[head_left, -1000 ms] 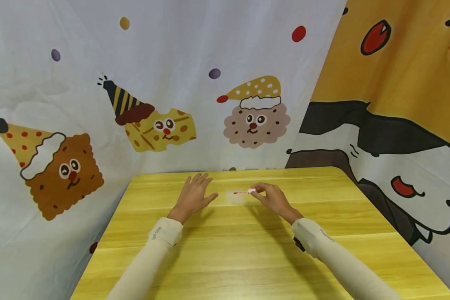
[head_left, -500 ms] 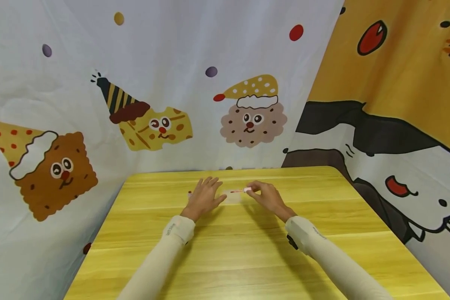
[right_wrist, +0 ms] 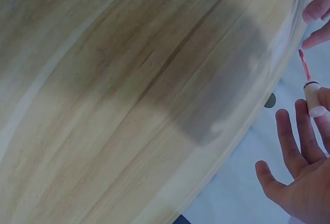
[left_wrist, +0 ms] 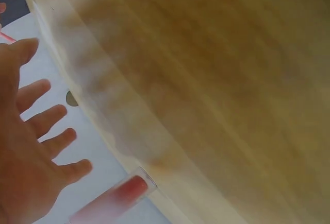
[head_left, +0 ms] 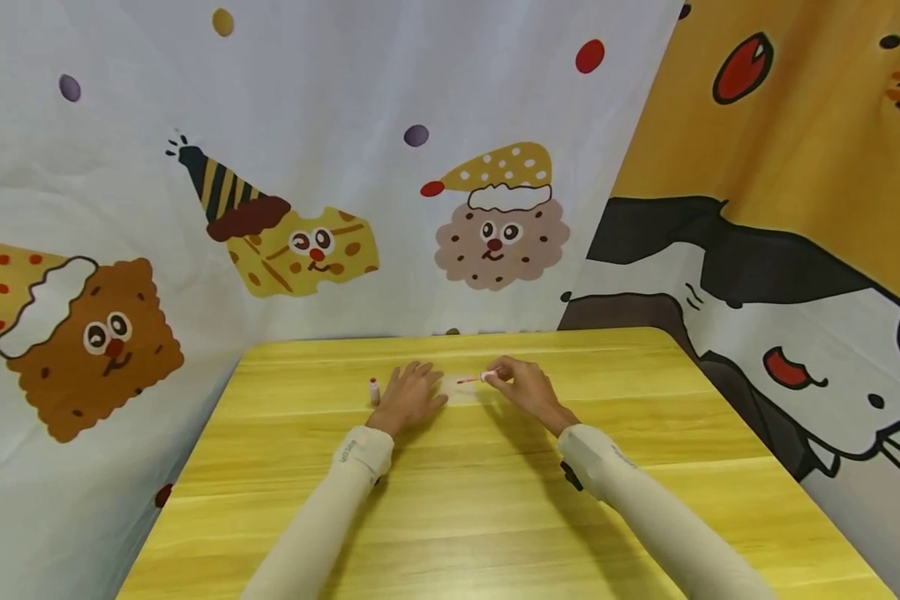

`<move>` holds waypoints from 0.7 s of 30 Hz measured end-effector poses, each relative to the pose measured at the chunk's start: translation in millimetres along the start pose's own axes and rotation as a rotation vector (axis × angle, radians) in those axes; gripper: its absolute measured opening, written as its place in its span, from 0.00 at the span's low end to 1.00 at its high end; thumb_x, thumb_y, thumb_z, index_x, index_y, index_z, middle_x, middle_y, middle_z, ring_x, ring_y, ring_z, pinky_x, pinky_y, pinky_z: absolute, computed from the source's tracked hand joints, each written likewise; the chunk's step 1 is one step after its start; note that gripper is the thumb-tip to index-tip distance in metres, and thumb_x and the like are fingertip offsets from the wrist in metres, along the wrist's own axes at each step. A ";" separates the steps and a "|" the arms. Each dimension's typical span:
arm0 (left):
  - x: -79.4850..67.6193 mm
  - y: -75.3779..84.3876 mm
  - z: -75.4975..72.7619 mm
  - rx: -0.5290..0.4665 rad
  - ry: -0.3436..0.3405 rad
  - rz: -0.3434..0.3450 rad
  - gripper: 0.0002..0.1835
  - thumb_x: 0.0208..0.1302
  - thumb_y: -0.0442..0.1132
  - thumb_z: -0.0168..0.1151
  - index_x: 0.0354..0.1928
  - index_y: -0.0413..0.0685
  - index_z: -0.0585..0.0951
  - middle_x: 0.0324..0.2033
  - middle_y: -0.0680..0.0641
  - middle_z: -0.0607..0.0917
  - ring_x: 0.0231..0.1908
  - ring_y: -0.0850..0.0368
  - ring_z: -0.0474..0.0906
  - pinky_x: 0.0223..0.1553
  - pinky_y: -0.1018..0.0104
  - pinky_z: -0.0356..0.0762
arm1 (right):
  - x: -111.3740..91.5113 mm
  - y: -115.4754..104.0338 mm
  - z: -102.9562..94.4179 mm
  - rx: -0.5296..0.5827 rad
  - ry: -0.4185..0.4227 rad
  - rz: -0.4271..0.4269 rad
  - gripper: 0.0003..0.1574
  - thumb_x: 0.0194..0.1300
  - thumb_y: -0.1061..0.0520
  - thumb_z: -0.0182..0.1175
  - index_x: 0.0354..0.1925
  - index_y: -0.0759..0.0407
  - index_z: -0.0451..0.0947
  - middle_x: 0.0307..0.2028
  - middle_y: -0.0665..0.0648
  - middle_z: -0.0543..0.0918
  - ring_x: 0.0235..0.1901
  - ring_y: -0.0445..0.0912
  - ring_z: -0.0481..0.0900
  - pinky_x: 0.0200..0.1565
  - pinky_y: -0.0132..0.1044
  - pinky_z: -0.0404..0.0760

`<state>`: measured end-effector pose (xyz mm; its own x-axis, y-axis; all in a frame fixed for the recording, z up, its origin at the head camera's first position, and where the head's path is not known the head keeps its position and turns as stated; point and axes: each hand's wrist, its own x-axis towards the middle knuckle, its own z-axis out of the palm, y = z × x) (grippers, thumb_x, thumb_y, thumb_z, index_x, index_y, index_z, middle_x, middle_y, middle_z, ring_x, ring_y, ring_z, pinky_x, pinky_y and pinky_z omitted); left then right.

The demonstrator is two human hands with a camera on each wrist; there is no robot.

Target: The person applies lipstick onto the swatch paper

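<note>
My right hand (head_left: 525,387) pinches the white cap of a lip gloss wand (head_left: 486,377) between thumb and fingers. The wand's thin red tip points left, over a pale translucent sheet (head_left: 461,393) on the table. My left hand (head_left: 411,398) lies palm down with fingers spread at the sheet's left side; whether it presses on the sheet I cannot tell. Left of that hand the lip gloss tube (head_left: 375,392) stands upright. In the left wrist view the tube (left_wrist: 113,198) shows red gloss inside clear walls. The wand (right_wrist: 312,98) appears again in the right wrist view.
A wood-grain table (head_left: 450,500) spreads beneath both arms. Just behind its far edge hangs a white curtain (head_left: 330,100) printed with cartoon snacks, and an orange and black patterned part (head_left: 720,167) is at the right.
My left hand has moved right and down toward the sheet, and the tube behind it has come into view. The right hand keeps its pinch on the wand. The head view has shifted slightly.
</note>
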<state>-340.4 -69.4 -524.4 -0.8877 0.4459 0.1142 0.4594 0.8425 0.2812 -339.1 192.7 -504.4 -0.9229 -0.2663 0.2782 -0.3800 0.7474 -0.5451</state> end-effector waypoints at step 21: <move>7.8 -2.2 11.8 -0.041 -0.040 -0.001 0.25 0.82 0.48 0.52 0.73 0.47 0.74 0.72 0.36 0.71 0.70 0.34 0.65 0.65 0.30 0.65 | 14.0 -7.7 14.7 -0.074 0.012 0.079 0.13 0.75 0.47 0.65 0.51 0.49 0.88 0.43 0.52 0.91 0.38 0.47 0.88 0.40 0.47 0.85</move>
<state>-348.0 -64.2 -535.4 -0.8861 0.4573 0.0754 0.4558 0.8303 0.3207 -350.0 174.3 -507.9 -0.9487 -0.1977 0.2466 -0.3000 0.8089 -0.5056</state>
